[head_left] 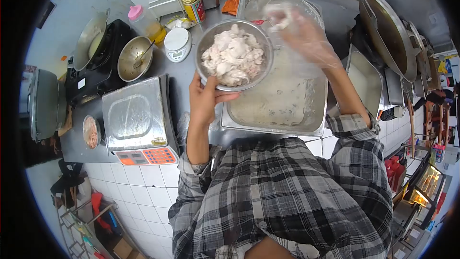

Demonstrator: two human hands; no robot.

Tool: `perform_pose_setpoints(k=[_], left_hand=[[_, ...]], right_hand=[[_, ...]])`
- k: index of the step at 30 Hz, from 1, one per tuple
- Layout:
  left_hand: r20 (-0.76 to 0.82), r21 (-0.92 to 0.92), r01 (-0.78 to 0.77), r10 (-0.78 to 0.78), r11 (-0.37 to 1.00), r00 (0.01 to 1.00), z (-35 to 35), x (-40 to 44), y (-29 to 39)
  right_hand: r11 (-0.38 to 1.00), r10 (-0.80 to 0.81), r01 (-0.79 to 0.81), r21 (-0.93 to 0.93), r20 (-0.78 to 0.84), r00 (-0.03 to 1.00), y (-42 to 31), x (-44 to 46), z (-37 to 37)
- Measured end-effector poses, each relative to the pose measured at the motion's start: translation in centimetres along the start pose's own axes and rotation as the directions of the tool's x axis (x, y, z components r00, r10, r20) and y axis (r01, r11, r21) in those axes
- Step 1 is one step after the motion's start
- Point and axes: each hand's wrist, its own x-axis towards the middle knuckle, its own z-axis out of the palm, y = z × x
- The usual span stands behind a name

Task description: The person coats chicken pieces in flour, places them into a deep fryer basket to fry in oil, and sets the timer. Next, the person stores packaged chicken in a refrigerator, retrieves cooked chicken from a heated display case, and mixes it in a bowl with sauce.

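Now the left hand (203, 100) pinches the near rim of the bowl (268, 60) left of the tray (275, 100), the blurred right (304, 36) seemingly pinching meat (278, 17), a handling step calling for steadiness.

The bowl (269, 56) and the long tray (287, 127) at the bench's (211, 136) near edge look like smooth, shiny metal, the large scale's plate (135, 111) scuffed metal, and the pink-capped bottle (146, 25) translucent plastic.

Even, fairly bright light is glinting off the steel bowl (203, 69) and scale platform (132, 117); the right hand (306, 38) is blurring, while fisheye distortion is bending the black-rimmed edges.
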Motion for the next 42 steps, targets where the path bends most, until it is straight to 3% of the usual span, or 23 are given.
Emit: perform_pose_setpoints(k=[2, 3, 4, 5, 6, 8, 11, 14, 17, 18, 19, 21, 24, 25, 27, 30, 33, 34, 35, 36, 39, 42], left_hand=[[-0.02, 0.006, -0.034, 0.035, 0.999, 0.999, -1.3, -0.3, 0.7], [-0.058, 0.02, -0.049, 0.05, 0.999, 0.997, -1.8, -0.7, 1.2], [-0.067, 0.023, -0.056, 0.058, 0.998, 0.996, -2.6, -1.0, 1.6], [-0.075, 0.027, -0.065, 0.066, 0.998, 0.995, -3.4, -1.3, 1.9], [-0.082, 0.029, -0.076, 0.078, 0.997, 0.994, -4.2, -1.6, 2.3], [-0.115, 0.005, -0.102, 0.102, 0.995, 0.988, -6.0, -2.1, 2.3], [-0.117, 0.009, -0.079, 0.08, 0.997, 0.99, -7.8, -2.8, 3.2], [-0.095, 0.019, -0.03, 0.031, 0.999, 0.995, -8.8, -3.5, 3.5], [-0.027, 0.025, -0.028, 0.029, 0.999, 0.999, -8.5, -3.3, 3.4], [0.006, 0.031, -0.017, 0.017, 0.999, 1.0, -7.8, -3.0, 3.4], [0.04, 0.04, -0.005, 0.003, 0.999, 0.999, -7.0, -2.7, 3.4], [0.133, 0.058, 0.026, -0.033, 0.998, 0.991, -5.6, -1.6, 2.4], [0.238, 0.06, 0.099, -0.111, 0.993, 0.965, -2.0, -0.3, 0.6], [0.289, 0.074, 0.125, -0.141, 0.989, 0.947, -1.2, 0.3, -0.2], [0.366, 0.054, 0.171, -0.179, 0.984, 0.913, 0.3, 1.0, -1.5], [0.43, 0.055, 0.203, -0.207, 0.978, 0.879, 2.5, 1.3, -1.6], [0.474, 0.102, 0.219, -0.241, 0.97, 0.847, 4.6, 1.2, -0.4], [0.483, 0.123, 0.232, -0.262, 0.965, 0.835, 5.5, 1.4, 0.1], [0.493, 0.145, 0.245, -0.285, 0.959, 0.822, 6.4, 1.7, 0.4], [0.505, 0.162, 0.254, -0.301, 0.954, 0.809, 7.3, 2.0, 0.6], [0.559, 0.235, 0.23, -0.325, 0.945, 0.763, 9.5, 2.3, 1.4], [0.67, 0.364, 0.016, -0.274, 0.931, 0.69, 10.8, 1.9, 2.4]], right_hand=[[0.971, 0.217, -0.229, 0.065, 0.154, 0.964, 4.4, -1.6, 0.6], [0.971, 0.231, -0.239, -0.006, 0.283, 0.931, 7.9, -2.7, 3.1], [0.983, 0.039, -0.006, -0.182, 0.183, 0.982, 11.7, -4.9, 7.7], [0.991, -0.057, 0.1, -0.089, 0.396, 0.916, 14.4, -6.5, 11.2], [0.99, -0.049, 0.105, -0.098, 0.452, 0.891, 14.8, -8.3, 14.4], [0.945, -0.245, 0.313, -0.089, 0.441, 0.864, 18.2, -10.7, 20.1], [0.898, -0.18, 0.388, -0.208, 0.631, 0.754, 17.7, -9.5, 20.7], [0.917, -0.244, 0.338, -0.21, 0.374, 0.895, 18.1, -10.5, 17.6], [0.939, -0.028, 0.132, -0.319, 0.312, 0.95, 14.0, -8.1, 11.0], [0.989, 0.146, -0.137, -0.058, 0.201, 0.969, 11.2, -7.9, 8.5], [0.901, 0.336, -0.362, 0.239, 0.141, 0.931, 8.0, -7.9, 6.0], [0.853, 0.297, -0.291, 0.433, 0.055, 0.953, 2.1, -7.2, 2.6], [0.988, 0.07, -0.065, 0.144, -0.028, 0.997, -1.3, -5.8, 1.4], [0.996, 0.05, -0.057, -0.062, -0.111, 0.993, -1.7, -5.9, 1.6], [0.887, -0.029, -0.092, -0.452, -0.254, 0.967, -2.1, -6.5, 2.0], [0.934, -0.093, -0.092, -0.347, -0.482, 0.871, -0.7, -10.7, -0.4], [0.976, 0.181, -0.217, 0.006, -0.575, 0.798, 4.2, -14.6, 0.4], [0.902, 0.365, -0.168, 0.397, -0.496, 0.788, 3.8, -15.4, 0.9], [0.678, 0.503, -0.11, 0.726, -0.351, 0.79, 3.2, -16.0, 1.7], [0.342, 0.57, -0.054, 0.938, -0.161, 0.806, 2.9, -16.2, 1.9], [0.102, 0.671, -0.026, 0.994, -0.05, 0.739, 3.7, -15.7, 1.6], [-0.025, 0.556, 0.13, 0.991, -0.094, 0.826, 5.2, -15.9, 0.7]])
